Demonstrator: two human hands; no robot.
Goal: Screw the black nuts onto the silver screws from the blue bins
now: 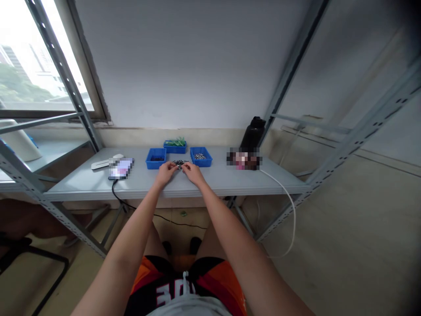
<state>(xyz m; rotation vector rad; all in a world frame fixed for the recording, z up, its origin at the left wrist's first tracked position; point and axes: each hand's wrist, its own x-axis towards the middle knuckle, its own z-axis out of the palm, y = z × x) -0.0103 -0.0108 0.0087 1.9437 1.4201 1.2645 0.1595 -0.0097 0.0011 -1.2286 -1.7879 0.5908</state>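
My left hand point(166, 170) and my right hand point(191, 170) are close together over the grey shelf table point(213, 186). Fingers of both are pinched together at a small dark and silvery pile point(179, 163); what each one holds is too small to make out. Just behind my left hand is a blue bin point(156, 165) with dark small parts. To the right, a second blue bin point(204, 162) holds small silvery and dark pieces. Between and behind them stands a blue bin point(175, 149) with green strips point(176, 141).
A phone point(121, 168) with a black cable and a white device point(100, 165) lie on the left. At the right stand a black bottle point(253, 134) and a blurred object point(244, 160) with a white cable. Metal posts flank the table; another person's leg shows lower left.
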